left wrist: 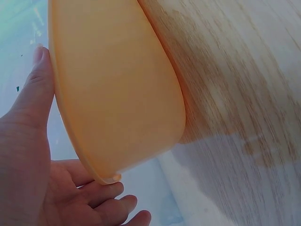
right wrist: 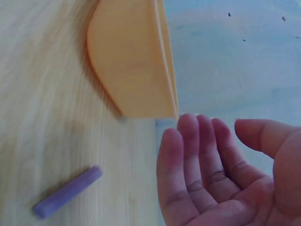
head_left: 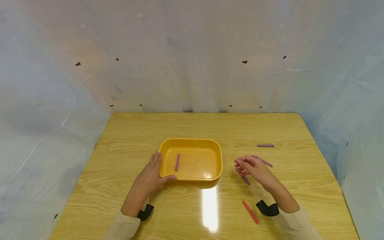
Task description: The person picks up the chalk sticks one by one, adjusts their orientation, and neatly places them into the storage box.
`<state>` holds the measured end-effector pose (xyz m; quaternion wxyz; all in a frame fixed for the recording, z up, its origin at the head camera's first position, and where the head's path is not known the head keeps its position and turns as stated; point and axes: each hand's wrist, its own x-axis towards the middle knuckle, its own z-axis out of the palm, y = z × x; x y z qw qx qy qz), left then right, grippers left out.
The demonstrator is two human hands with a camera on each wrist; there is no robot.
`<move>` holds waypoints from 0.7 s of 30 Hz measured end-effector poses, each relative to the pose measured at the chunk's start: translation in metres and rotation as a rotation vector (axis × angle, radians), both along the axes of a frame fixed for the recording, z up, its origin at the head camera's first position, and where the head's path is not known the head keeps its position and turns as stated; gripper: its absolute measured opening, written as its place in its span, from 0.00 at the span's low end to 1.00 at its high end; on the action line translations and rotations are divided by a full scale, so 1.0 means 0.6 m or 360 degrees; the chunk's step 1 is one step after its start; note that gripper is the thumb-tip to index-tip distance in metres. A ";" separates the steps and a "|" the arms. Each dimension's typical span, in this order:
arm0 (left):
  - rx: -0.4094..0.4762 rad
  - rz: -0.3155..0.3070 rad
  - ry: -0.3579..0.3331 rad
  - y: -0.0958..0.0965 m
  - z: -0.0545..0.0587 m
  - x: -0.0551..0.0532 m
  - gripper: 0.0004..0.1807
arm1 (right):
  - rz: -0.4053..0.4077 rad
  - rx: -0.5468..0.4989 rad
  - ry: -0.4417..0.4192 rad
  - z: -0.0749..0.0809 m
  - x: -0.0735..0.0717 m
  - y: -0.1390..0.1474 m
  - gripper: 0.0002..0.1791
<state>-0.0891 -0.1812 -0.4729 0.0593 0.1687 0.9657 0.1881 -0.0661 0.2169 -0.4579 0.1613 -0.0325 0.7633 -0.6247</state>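
My left hand (head_left: 149, 174) rests at the near left corner of a shallow yellow plastic tray (head_left: 195, 161). Its fingers lie along the left side and the thumb along the front rim; in the left wrist view the thumb (left wrist: 40, 77) touches the rim. A mauve stick (head_left: 177, 162) lies inside the tray, toward its left. To the right of the tray, my right hand (head_left: 253, 169) hovers over the table with fingers loosely bent and nothing in them. Below it is a purple stick (head_left: 246, 180), seen whole in the right wrist view (right wrist: 68, 190).
Another purple stick (head_left: 265, 162) lies just behind the right hand, and a further one (head_left: 265, 145) farther back. Nearer the front is a red stick (head_left: 250, 212). The wooden table (head_left: 126, 133) is enclosed by pale sheeting (head_left: 192, 66) at the back and sides.
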 end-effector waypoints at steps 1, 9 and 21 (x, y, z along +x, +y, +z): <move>-0.0003 0.0001 -0.0004 0.000 -0.001 -0.001 0.63 | 0.0007 0.0021 0.0005 -0.001 0.005 0.003 0.22; 0.0001 0.0008 -0.0018 0.000 -0.002 -0.002 0.64 | -0.0012 0.0081 -0.0036 -0.010 0.037 0.021 0.24; 0.0000 -0.0008 0.0018 0.002 -0.002 0.000 0.64 | 0.0066 0.0232 -0.0075 -0.013 0.082 0.043 0.22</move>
